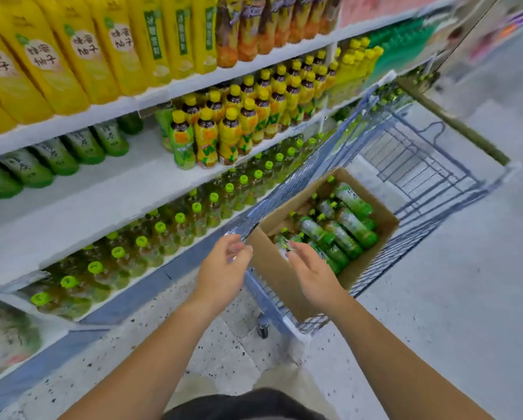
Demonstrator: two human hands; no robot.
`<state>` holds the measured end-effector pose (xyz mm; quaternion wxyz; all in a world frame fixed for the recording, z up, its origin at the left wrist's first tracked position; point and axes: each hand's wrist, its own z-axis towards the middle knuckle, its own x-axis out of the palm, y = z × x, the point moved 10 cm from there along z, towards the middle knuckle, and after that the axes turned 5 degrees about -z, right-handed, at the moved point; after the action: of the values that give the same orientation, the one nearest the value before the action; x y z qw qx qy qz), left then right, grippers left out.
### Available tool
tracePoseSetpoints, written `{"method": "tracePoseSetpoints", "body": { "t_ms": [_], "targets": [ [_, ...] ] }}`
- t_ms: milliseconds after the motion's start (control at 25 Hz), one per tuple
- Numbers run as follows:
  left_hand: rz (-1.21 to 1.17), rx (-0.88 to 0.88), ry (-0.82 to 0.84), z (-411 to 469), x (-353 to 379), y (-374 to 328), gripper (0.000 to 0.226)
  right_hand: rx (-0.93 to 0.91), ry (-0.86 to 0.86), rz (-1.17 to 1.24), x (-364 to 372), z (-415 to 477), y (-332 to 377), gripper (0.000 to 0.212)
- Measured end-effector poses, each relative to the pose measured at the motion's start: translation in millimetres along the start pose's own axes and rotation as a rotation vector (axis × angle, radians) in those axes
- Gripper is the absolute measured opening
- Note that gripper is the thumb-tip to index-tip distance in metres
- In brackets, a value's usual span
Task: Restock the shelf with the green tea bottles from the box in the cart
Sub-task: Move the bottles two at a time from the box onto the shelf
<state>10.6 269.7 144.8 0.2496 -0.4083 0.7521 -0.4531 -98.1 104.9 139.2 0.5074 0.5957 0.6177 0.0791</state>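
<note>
In the head view, the cart [421,165] of blue wire stands at centre right of the frame, beside the shelf [87,213] that fills the left half. A cardboard box [284,280] sits open in the cart's near end, and the green tea bottles [345,228] lie in it on their sides, packed close together. More bottles with the same green labels [57,156] stand at the back of the middle shelf at upper left, with bare white board in front of them. The left hand [224,268], lower centre, hovers by the cart's near corner, its fingers loosely bent and released, holding nothing. The right hand [311,274] hangs over the box's near corner, just above the bottles, its fingers straight and released. Yellow-capped bottles [217,128] stand further along the same shelf.
</note>
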Motion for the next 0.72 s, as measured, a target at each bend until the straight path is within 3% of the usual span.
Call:
{"method": "tracePoseSetpoints", "body": {
  "t_ms": [280, 520, 720],
  "targets": [
    [0.024, -0.096, -0.010, 49.7, 122.4, 22.3, 0.049, 0.033, 0.119, -0.152, -97.4, 56.9, -84.8, 0.046],
    [0.092, -0.258, -0.139, 101.7, 191.5, 70.2, 0.059, 0.078, 0.255, -0.300, -150.4, 127.3, -143.5, 0.050],
    [0.082, -0.330, -0.124, 151.6, 242.0, 113.0, 0.059, 0.129, 0.257, -0.393, -179.7, 190.8, -188.5, 0.050]
  ]
}}
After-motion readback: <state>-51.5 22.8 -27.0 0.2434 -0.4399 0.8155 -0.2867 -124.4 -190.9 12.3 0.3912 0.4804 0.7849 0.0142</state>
